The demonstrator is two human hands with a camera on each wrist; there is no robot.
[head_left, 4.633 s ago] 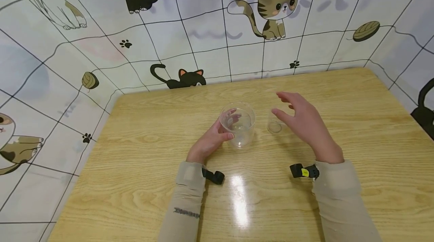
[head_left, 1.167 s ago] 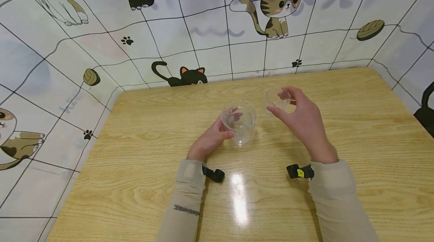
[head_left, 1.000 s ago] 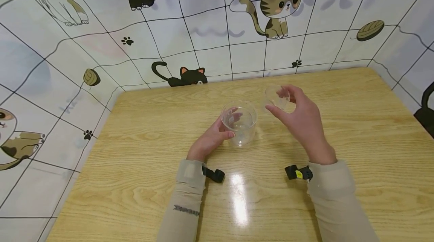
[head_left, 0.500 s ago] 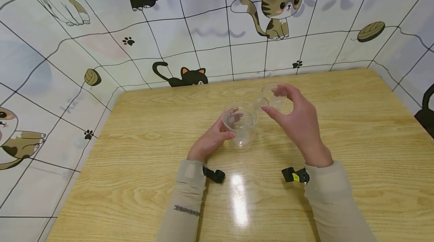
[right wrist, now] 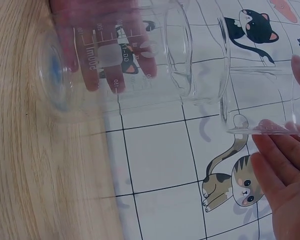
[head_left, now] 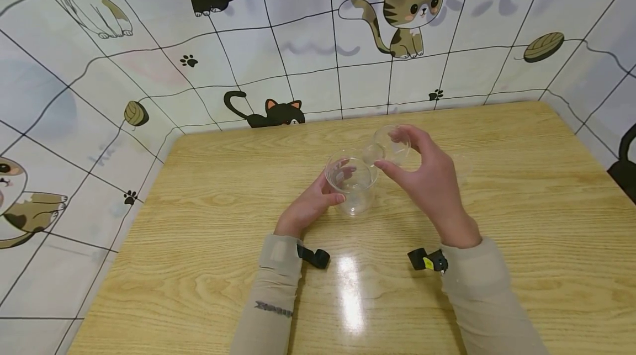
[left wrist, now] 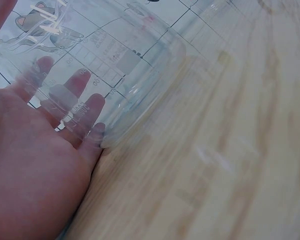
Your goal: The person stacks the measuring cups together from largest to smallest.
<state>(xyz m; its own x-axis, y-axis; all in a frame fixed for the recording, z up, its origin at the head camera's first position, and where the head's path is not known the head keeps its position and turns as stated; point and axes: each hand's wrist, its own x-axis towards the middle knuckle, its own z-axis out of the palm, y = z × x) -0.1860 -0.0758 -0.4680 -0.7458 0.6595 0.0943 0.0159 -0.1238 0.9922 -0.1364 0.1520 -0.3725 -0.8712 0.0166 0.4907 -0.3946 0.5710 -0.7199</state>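
My left hand (head_left: 310, 200) grips a large clear measuring beaker (head_left: 354, 203), thumb in front and fingers behind. It stands upright on the table; its printed scale shows in the left wrist view. Between thumb and fingertips, my right hand (head_left: 429, 178) holds a smaller clear cup (head_left: 392, 144) above the table. That small cup is tilted in the head view, its lower left end overlapping the large beaker's right rim. In the right wrist view the small cup (right wrist: 262, 102) is close to the beaker's mouth, and the left fingers show through the beaker wall (right wrist: 155, 102).
The wood-grain table (head_left: 223, 222) reaches back to a white backdrop (head_left: 308, 46) with a black grid and cartoon cats. More backdrop (head_left: 54, 156) rises along the left side. Black straps (head_left: 314, 257) sit at both wrists beside beige sleeves (head_left: 275, 289).
My right hand has picked up the small cup from the table, raised it, and moved it left to the large beaker's rim. My left hand keeps its grip in place.
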